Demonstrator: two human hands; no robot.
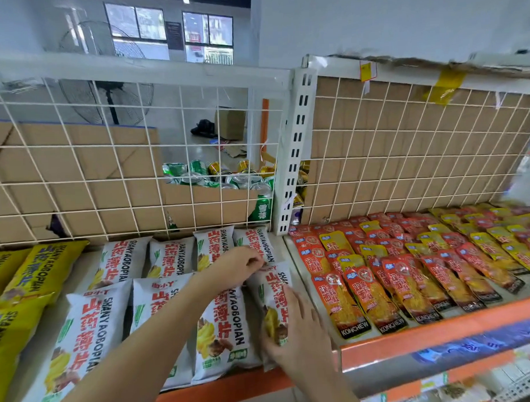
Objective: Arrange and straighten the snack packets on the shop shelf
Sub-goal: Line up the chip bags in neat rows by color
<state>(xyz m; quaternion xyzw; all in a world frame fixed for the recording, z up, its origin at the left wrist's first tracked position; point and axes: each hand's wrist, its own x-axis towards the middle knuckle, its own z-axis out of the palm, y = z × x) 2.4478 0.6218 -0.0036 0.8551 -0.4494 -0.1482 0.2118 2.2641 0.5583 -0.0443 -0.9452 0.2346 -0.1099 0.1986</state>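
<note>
Right hand (pixel 295 329) grips the end white packet (pixel 274 293) low, left hand (pixel 239 266) pinches its top. Mid-straightening; next, square it against its neighbour.

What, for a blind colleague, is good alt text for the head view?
Two hands straighten a white snack packet at the right end of the front row on a shop shelf: the left hand pinches its top edge, the right hand holds its lower end. More white packets lie alongside, yellow bags at far left, red and yellow packets on the next shelf.
</note>
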